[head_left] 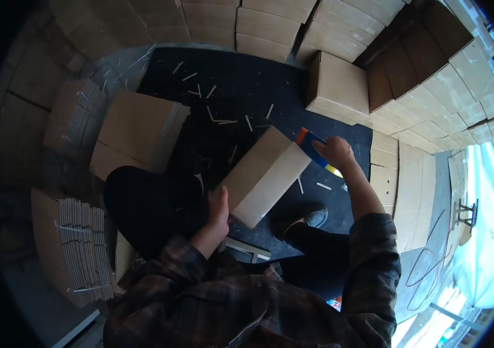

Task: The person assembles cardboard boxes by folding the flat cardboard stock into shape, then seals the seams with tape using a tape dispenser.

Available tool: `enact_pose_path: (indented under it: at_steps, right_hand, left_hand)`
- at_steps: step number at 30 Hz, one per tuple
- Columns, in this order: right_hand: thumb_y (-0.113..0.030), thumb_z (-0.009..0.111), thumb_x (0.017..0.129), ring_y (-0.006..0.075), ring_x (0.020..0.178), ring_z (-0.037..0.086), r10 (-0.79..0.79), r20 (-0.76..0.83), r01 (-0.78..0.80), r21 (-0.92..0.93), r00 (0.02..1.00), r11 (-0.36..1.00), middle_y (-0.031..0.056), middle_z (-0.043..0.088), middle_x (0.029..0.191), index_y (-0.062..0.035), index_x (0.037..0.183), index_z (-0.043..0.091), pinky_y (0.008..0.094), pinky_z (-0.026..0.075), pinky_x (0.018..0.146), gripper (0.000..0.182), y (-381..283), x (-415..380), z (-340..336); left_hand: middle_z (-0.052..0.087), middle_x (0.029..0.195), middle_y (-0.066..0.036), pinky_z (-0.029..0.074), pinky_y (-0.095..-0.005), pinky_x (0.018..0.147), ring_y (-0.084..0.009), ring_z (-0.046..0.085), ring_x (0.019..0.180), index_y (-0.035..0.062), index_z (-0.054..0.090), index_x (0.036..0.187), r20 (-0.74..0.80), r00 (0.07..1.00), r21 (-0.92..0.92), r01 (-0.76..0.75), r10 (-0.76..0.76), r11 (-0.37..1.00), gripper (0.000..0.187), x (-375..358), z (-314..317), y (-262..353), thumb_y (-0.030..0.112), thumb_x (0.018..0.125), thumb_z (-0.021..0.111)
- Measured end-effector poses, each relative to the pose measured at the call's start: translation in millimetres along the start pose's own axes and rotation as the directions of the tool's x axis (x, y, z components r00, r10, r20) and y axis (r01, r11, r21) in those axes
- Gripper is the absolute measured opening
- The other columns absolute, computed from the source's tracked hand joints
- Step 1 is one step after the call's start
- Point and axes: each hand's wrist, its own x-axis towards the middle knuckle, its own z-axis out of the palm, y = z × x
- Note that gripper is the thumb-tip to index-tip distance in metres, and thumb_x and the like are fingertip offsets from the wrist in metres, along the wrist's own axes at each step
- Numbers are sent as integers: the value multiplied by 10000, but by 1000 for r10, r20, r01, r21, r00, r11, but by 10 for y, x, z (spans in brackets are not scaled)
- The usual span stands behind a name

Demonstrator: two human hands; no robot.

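Note:
A long cardboard box [264, 177] lies tilted across my lap, above a dark mat. My left hand [219, 209] grips its near end, thumb on top. My right hand [335, 152] is at the box's far end, closed on a tape dispenser [312, 147] coloured orange, blue and yellow that presses against the box edge. I sit with dark trousers and a plaid shirt; one shoe [315, 217] shows below the box.
Stacks of flat cardboard [136, 130] lie at left, with bundled stacks [81, 249] nearer. Closed boxes [340, 87] stand behind and piles of them line the top and right. Strips of scrap litter the dark mat [229, 87].

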Motion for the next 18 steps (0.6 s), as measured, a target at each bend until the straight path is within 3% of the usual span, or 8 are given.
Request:
enact_pose_path:
  at_steps: [2, 4, 8, 9, 11, 14, 18]
  right_hand:
    - [-526, 522, 855, 314, 902, 685, 30, -19, -30, -24, 999, 999, 196, 696, 910, -14, 864, 715, 392, 529, 831, 547, 251, -231, 81]
    - [-513, 532, 846, 299, 874, 688, 94, 76, -89, -62, 993, 994, 184, 695, 887, -15, 905, 715, 379, 528, 819, 533, 315, -515, 82]
    - [-497, 569, 841, 276, 874, 691, 211, 147, -204, -59, 966, 977, 173, 698, 900, -16, 928, 714, 368, 520, 824, 510, 359, -898, 110]
    - [-498, 575, 842, 269, 880, 691, 228, 149, -221, -66, 962, 973, 169, 699, 910, -17, 928, 713, 371, 518, 828, 508, 338, -943, 119]
    - [-504, 574, 853, 267, 903, 688, 251, 173, -242, -69, 953, 968, 166, 698, 931, -19, 940, 712, 375, 516, 837, 512, 332, -969, 153]
    - [-517, 570, 858, 273, 931, 685, 276, 182, -276, -23, 944, 961, 167, 698, 938, -26, 966, 711, 378, 517, 839, 522, 442, -851, 241]
    - [-533, 580, 846, 301, 879, 692, 276, 30, -277, 120, 961, 953, 164, 701, 877, -47, 978, 714, 390, 530, 791, 521, 679, -788, 214]
  left_hand:
    - [338, 1471, -138, 376, -480, 1037, -301, 370, 1331, 143, 227, 1488, -29, 960, 260, -262, 279, 929, 767, 479, -12, -87, 530, 913, 556]
    - [400, 1443, -189, 393, -382, 1039, -306, 431, 1305, 87, 249, 1479, 49, 890, 399, -433, 453, 808, 724, 492, 158, 207, 471, 935, 535]
    - [529, 1329, -193, 412, -420, 1021, -356, 517, 1219, 133, 352, 1444, 233, 806, 586, -562, 544, 583, 618, 593, 576, 607, 477, 948, 484]
    - [529, 1329, -193, 412, -420, 1021, -356, 517, 1219, 133, 352, 1444, 237, 809, 590, -560, 538, 582, 618, 632, 686, 712, 477, 948, 484]
    - [565, 1278, -201, 436, -446, 987, -380, 527, 1195, 158, 388, 1415, 290, 803, 801, -501, 520, 328, 586, 712, 884, 902, 512, 951, 434]
    - [643, 1128, -203, 501, -480, 875, -402, 600, 1070, 125, 479, 1320, 266, 780, 834, -480, 566, 270, 556, 1056, 952, 1073, 534, 951, 408]
    - [664, 1070, -197, 518, -495, 832, -410, 625, 1013, 105, 490, 1304, 273, 723, 877, -458, 635, 144, 543, 1118, 1068, 1099, 516, 961, 403]
